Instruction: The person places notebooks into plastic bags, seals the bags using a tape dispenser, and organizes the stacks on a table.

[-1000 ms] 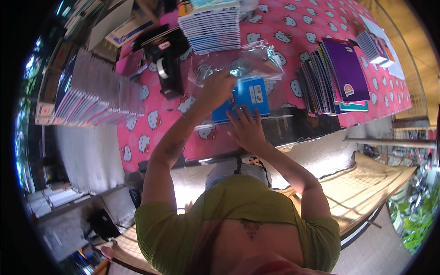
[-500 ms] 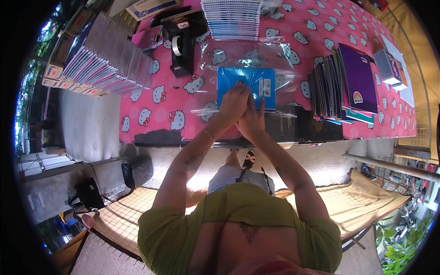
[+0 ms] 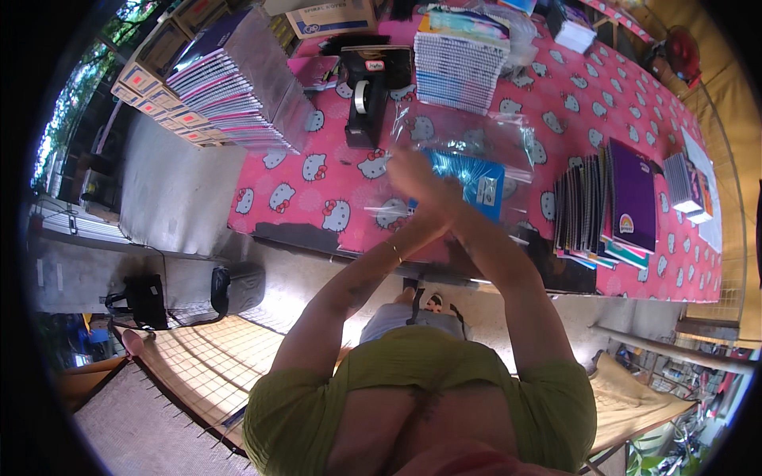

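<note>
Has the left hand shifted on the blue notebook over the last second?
Yes. The left hand has moved from the blue notebook's top edge down to its left side, against the right hand.

Black tape dispenser beside stacked notebooks; upright purple books right.

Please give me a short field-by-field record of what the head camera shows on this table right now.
surface: pink cartoon-cat tablecloth
left hand: raised over the blue notebook, blurred, grip unclear
right hand: pressed against the left hand, at the notebook's near edge
wrapping: clear plastic sleeve around and behind the notebook
behind the hands: black tape dispenser, stack of spiral notebooks
right side: row of notebooks with a purple cover
left side: large notebook stacks
</note>
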The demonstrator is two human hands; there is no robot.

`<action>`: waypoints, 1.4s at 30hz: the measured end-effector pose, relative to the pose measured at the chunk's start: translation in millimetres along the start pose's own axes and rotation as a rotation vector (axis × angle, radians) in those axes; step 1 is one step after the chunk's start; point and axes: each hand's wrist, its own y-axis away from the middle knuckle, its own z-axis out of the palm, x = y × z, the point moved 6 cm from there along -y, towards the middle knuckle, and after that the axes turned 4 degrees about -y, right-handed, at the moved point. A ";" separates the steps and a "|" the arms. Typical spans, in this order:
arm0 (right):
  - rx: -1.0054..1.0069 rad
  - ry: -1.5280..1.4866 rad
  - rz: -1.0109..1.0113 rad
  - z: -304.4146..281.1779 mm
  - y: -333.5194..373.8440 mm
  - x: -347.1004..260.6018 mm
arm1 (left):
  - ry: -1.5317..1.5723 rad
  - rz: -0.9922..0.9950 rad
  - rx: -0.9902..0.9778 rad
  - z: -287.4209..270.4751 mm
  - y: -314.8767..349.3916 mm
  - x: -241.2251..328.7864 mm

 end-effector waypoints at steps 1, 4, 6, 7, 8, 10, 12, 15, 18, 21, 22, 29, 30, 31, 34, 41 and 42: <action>-0.021 -0.050 -0.210 0.3 4.3 -34.5 | -0.005 0.013 0.067 -3.3 3.0 -6.2; 0.380 -0.405 -0.200 -53.2 46.9 -35.4 | 0.037 0.000 0.129 -14.2 15.7 -10.4; 0.262 -0.227 0.373 -69.1 76.1 64.0 | 0.120 -0.060 -0.003 -27.2 4.0 -3.1; 0.405 0.081 0.233 -49.1 136.6 133.8 | 0.153 0.003 0.051 -31.6 -13.0 13.9; 0.410 0.221 0.276 -43.2 162.2 131.7 | 0.157 -0.017 0.094 -32.7 -6.0 7.5; 0.433 0.401 0.298 -51.4 193.9 107.2 | 0.141 -0.030 0.177 -36.6 -4.3 1.2; 0.452 0.426 0.284 -53.2 198.9 60.3 | 0.104 -0.024 0.197 -35.3 8.5 -1.6; 0.074 0.108 0.348 -15.7 196.5 -2.1 | 0.101 -0.012 0.158 -38.3 7.7 -3.7; 0.318 0.302 0.255 -8.1 199.4 -16.3 | 0.106 0.036 0.073 -44.8 -4.9 0.5; 0.349 0.333 0.276 -4.1 193.7 -7.8 | 0.131 0.044 0.019 -42.3 -7.8 0.8; 0.333 0.252 0.291 -3.3 192.5 -0.5 | 0.180 0.016 0.004 -39.9 -5.7 -0.4; 0.283 -0.060 0.341 -41.0 181.5 7.5 | 0.123 -0.001 0.056 -35.5 7.4 -3.6; 0.240 -0.013 0.332 -35.9 180.1 11.5 | 0.177 -0.008 0.019 -36.3 7.2 -2.3; 0.198 0.034 0.320 -28.6 180.5 19.4 | 0.230 -0.016 -0.016 -37.0 6.5 -1.2; 0.154 0.078 0.314 -21.6 175.9 25.3 | 0.067 0.012 -0.006 -49.7 31.8 -14.2; 0.145 0.194 0.290 -37.3 172.5 13.2 | 0.094 -0.622 0.541 -99.4 74.0 -226.8; 0.153 0.210 0.265 -38.1 171.0 10.8 | 0.208 -0.700 0.480 -97.7 64.8 -260.3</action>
